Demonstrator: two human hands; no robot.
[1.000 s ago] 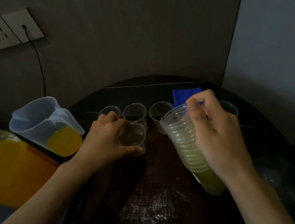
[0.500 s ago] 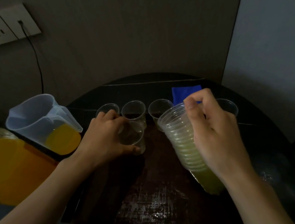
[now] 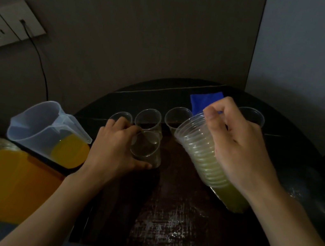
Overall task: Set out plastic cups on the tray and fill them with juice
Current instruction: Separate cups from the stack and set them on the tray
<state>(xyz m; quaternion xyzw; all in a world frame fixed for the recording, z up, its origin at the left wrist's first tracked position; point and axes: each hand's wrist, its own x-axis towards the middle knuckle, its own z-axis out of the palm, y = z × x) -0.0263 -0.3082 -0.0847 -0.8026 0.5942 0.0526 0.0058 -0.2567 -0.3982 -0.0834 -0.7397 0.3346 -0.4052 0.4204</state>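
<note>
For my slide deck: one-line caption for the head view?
Left hand grips a clear cup on the dark tray while the right hand holds the nested cup stack.

Bare forearms w/ bare L hand; R hand

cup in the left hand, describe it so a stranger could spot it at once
On the dark tray, a row of clear cups stands along the far edge. One more clear cup is in front of that row's left end. It alone is gripped by the left hand, unlike the stack in the right hand.
</note>
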